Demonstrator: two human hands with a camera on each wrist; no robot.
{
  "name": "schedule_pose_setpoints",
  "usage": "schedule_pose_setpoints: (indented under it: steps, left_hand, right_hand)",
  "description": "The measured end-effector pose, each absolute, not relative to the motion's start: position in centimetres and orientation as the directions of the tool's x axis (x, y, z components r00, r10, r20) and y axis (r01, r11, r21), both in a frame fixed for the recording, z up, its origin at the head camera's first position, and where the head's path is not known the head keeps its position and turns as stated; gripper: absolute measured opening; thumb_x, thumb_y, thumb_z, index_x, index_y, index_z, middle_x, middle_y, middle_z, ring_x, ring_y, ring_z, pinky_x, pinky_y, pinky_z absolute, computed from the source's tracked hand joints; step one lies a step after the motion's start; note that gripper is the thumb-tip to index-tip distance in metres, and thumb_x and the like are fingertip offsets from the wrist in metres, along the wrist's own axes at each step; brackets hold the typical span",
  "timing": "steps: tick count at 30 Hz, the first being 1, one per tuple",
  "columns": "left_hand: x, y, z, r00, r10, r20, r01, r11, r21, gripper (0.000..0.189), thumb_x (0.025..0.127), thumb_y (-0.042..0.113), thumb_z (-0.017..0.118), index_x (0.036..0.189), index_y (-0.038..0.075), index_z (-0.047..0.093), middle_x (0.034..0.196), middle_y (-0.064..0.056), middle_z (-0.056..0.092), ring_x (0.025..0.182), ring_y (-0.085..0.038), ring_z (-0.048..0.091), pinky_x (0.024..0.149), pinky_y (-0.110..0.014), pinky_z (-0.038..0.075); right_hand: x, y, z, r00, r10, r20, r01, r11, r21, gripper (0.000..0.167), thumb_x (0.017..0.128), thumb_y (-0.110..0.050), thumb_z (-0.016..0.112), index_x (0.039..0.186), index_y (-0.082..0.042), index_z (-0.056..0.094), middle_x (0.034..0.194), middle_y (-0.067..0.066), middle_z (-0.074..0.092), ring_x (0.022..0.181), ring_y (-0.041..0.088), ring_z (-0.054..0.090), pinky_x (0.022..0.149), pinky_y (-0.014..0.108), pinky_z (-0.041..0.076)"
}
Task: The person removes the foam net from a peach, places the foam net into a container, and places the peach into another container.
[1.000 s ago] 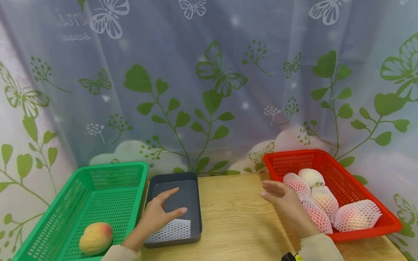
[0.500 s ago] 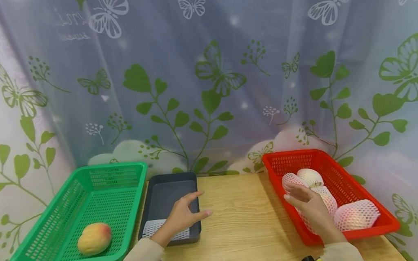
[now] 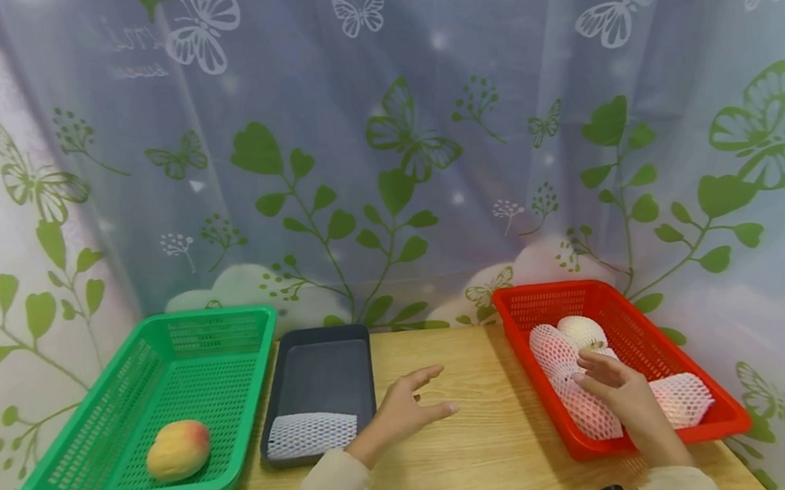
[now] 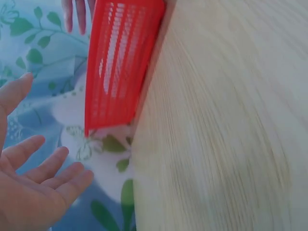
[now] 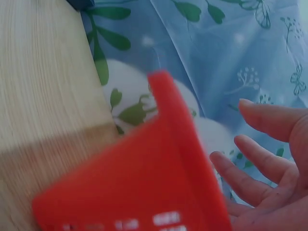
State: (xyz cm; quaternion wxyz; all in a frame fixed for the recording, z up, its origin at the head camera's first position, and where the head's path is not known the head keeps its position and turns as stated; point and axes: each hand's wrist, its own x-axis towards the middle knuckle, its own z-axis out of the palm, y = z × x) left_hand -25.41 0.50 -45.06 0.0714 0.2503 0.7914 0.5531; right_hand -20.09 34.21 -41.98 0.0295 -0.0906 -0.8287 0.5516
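Observation:
My left hand (image 3: 404,413) hovers above the wooden table between the grey tray and the red basket, fingers spread and thumb apart, holding nothing. My right hand (image 3: 627,397) is over the red basket (image 3: 533,378), its fingers loosely bent and nothing in them. Below it lie several peaches in foam nets (image 3: 588,408), partly covered by the hand. A further net-wrapped peach (image 3: 681,399) sits at the basket's near right. In the right wrist view, the fingers (image 5: 240,178) are beside the basket's rim.
To the left stands a green basket (image 3: 192,384) with one bare peach (image 3: 179,450). Beside it, the dark grey tray (image 3: 326,373) has a white foam net (image 3: 313,433) at its near end. A patterned curtain (image 3: 386,161) hangs behind the table (image 3: 453,363).
Both hands have moved rightward: the left from above the grey tray to the bare wood, the right from the red basket's left edge to over the wrapped peaches. Neither has picked anything up.

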Motion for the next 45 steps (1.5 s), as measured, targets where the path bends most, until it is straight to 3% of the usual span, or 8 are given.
schedule_pose_setpoints:
  steps: [4, 8, 11, 15, 18, 24, 34, 45]
  left_hand:
    - [-25.2, 2.3, -45.2, -0.857, 0.493, 0.152, 0.309, 0.254, 0.917, 0.062, 0.084, 0.03, 0.075, 0.14, 0.014, 0.05, 0.142, -0.008, 0.049, 0.131, -0.034, 0.043, 0.104, -0.052, 0.041]
    - [-24.9, 4.0, -45.4, -0.854, 0.505, 0.124, 0.282, 0.251, 0.926, 0.063, 0.084, 0.033, 0.075, 0.139, 0.014, 0.05, 0.141, -0.007, 0.05, 0.131, -0.033, 0.044, 0.103, -0.052, 0.042]
    - [-24.7, 5.3, -45.4, -0.85, 0.518, 0.101, 0.255, 0.235, 0.938, 0.062, 0.084, 0.032, 0.075, 0.139, 0.014, 0.051, 0.14, -0.007, 0.051, 0.13, -0.034, 0.045, 0.103, -0.051, 0.042]
    - [-24.1, 7.2, -45.4, -0.845, 0.529, 0.079, 0.22, 0.21, 0.953, 0.06, 0.084, 0.027, 0.076, 0.137, 0.014, 0.053, 0.138, -0.006, 0.053, 0.129, -0.034, 0.046, 0.103, -0.05, 0.042]
    - [-23.5, 8.6, -45.5, -0.847, 0.528, 0.054, 0.176, 0.184, 0.967, 0.059, 0.083, 0.026, 0.077, 0.136, 0.014, 0.054, 0.137, -0.005, 0.054, 0.128, -0.034, 0.047, 0.102, -0.049, 0.043]
    - [-22.6, 11.4, -46.2, -0.863, 0.505, 0.007, 0.085, 0.131, 0.988, 0.056, 0.08, 0.024, 0.079, 0.132, 0.017, 0.058, 0.131, 0.0, 0.058, 0.124, -0.033, 0.05, 0.101, -0.045, 0.045]
    - [-21.8, 14.3, -47.0, -0.869, 0.494, -0.032, -0.019, 0.032, 0.999, 0.051, 0.081, 0.014, 0.077, 0.128, 0.004, 0.06, 0.118, -0.007, 0.065, 0.113, -0.03, 0.058, 0.094, -0.036, 0.05]
    - [-21.1, 16.0, -47.3, -0.889, 0.444, -0.111, -0.17, -0.096, 0.981, 0.046, 0.079, 0.006, 0.077, 0.123, 0.0, 0.062, 0.105, -0.003, 0.068, 0.101, -0.02, 0.064, 0.087, -0.035, 0.054]
  right_hand:
    - [-20.0, 35.2, -42.4, -0.979, 0.197, -0.045, 0.125, 0.419, -0.899, 0.067, 0.09, -0.04, 0.066, 0.143, -0.008, 0.042, 0.134, 0.003, 0.056, 0.099, -0.011, 0.049, 0.084, 0.013, 0.046]
    - [-19.7, 36.0, -42.8, -0.978, 0.193, -0.083, 0.163, 0.446, -0.88, 0.07, 0.09, -0.044, 0.064, 0.144, -0.007, 0.04, 0.143, 0.018, 0.047, 0.117, 0.014, 0.053, 0.097, 0.033, 0.047]
    - [-19.6, 36.5, -42.9, -0.98, 0.179, -0.087, 0.164, 0.479, -0.862, 0.071, 0.091, -0.043, 0.064, 0.145, -0.005, 0.038, 0.144, 0.022, 0.043, 0.122, 0.023, 0.051, 0.1, 0.043, 0.045]
    - [-19.7, 37.1, -43.0, -0.987, 0.145, -0.066, 0.133, 0.521, -0.843, 0.068, 0.092, -0.039, 0.063, 0.145, -0.003, 0.038, 0.143, 0.022, 0.045, 0.115, 0.013, 0.054, 0.092, 0.031, 0.048]
    - [-19.8, 37.6, -43.2, -0.99, 0.109, -0.087, 0.131, 0.508, -0.852, 0.068, 0.093, -0.036, 0.062, 0.146, -0.002, 0.035, 0.145, 0.024, 0.042, 0.121, 0.022, 0.052, 0.092, 0.03, 0.049]
    - [-20.1, 38.4, -43.5, -0.986, 0.054, -0.155, 0.162, 0.478, -0.863, 0.07, 0.094, -0.033, 0.061, 0.148, 0.001, 0.029, 0.148, 0.028, 0.034, 0.131, 0.043, 0.04, 0.1, 0.05, 0.045]
    - [-21.5, 38.9, -44.3, -0.978, -0.036, -0.204, 0.157, 0.512, -0.845, 0.07, 0.09, -0.027, 0.067, 0.144, 0.003, 0.035, 0.147, 0.028, 0.036, 0.133, 0.049, 0.032, 0.099, 0.058, 0.042]
    - [-22.3, 38.5, -44.5, -0.96, -0.049, -0.274, 0.194, 0.586, -0.786, 0.074, 0.084, -0.029, 0.074, 0.142, 0.002, 0.04, 0.148, 0.032, 0.03, 0.133, 0.053, 0.025, 0.104, 0.065, 0.031]
